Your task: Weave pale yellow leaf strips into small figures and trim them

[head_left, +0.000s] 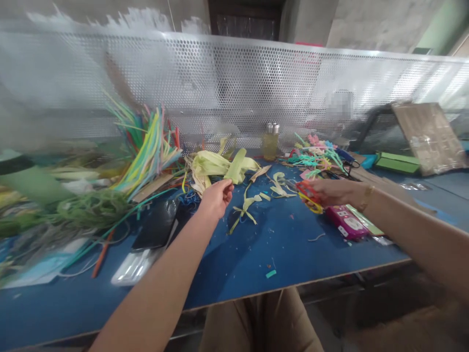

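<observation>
The left hand [219, 198] is just left of the middle of the frame, its fingers curled and the thumb and forefinger pinched on the lower end of a pale green husk strip [237, 165]. The strip is flat and long. Its long axis runs on a slant, from the pinched end up and to the right, so the free end points toward the top of the frame, leaning right. Behind it, in the center of the frame, lies a heap of husks [208, 165], partly covered by the strip.

The right hand [328, 192], right of center, is closed around scissors [309, 194] with red and yellow handles. They are blurred; they stick out from the hand toward the left of the frame, but I cannot tell whether the blades are parted. The scissors and the strip are well apart.

Between the hands, husk scraps [246, 209] lie on the blue table [256, 264]. A purple box [346, 222] sits just below the right hand, its long side slanting down to the right. A bottle [271, 142] stands upright beyond the husks, and colored strips [150, 151] fan upward at left of center.
</observation>
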`<state>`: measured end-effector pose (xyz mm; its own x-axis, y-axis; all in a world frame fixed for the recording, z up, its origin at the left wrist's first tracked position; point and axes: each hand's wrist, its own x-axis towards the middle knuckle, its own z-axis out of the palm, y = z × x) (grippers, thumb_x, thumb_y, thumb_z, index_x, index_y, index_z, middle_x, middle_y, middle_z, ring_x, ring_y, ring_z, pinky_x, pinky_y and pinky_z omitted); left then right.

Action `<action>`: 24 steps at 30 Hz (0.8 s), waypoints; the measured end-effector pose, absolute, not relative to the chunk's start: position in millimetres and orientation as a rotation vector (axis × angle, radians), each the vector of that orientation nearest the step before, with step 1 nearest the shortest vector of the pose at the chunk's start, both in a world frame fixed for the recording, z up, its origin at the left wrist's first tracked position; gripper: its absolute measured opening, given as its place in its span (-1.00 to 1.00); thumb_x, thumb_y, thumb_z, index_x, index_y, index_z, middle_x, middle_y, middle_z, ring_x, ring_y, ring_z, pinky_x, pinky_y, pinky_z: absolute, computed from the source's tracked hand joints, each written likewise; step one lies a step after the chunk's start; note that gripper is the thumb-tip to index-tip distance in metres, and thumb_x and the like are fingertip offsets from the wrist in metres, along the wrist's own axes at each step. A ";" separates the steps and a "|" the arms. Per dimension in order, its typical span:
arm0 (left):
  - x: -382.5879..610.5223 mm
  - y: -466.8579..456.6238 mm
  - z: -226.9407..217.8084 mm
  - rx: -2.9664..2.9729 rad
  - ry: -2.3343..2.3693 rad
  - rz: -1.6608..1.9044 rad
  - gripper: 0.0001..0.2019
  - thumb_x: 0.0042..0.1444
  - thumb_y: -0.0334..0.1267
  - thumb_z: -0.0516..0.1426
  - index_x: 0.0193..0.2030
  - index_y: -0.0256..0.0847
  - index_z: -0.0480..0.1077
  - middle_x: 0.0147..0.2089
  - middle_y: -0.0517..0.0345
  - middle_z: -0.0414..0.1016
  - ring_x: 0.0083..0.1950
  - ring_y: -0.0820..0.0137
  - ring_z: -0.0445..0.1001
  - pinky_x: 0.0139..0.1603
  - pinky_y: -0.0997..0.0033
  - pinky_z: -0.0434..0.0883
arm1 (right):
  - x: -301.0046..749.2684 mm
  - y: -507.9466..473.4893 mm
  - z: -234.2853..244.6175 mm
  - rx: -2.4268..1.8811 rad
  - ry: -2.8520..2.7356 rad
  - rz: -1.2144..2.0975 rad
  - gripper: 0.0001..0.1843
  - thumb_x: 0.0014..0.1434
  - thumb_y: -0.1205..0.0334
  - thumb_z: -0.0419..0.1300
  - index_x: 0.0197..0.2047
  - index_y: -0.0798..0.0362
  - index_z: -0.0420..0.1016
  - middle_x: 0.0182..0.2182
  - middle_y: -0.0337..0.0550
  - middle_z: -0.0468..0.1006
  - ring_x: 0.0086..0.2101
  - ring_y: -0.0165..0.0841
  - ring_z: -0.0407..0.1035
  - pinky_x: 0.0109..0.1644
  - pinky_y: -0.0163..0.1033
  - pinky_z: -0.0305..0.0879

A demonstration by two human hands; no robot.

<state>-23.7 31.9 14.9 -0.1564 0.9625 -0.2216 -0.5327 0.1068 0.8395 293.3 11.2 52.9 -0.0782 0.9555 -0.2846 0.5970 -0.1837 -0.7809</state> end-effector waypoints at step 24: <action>-6.3 9.8 32.2 0.608 0.825 1.183 -0.90 -0.06 -0.47 0.26 -0.42 -0.29 0.41 -0.50 0.19 0.45 -0.44 0.53 0.49 -0.51 0.67 0.42 | 210.9 -33.5 16.9 -1.377 -1.915 0.905 -0.49 0.08 -0.14 0.23 -0.02 0.01 0.36 -0.45 -0.27 0.42 -0.46 -0.42 0.24 -0.35 -0.29 0.21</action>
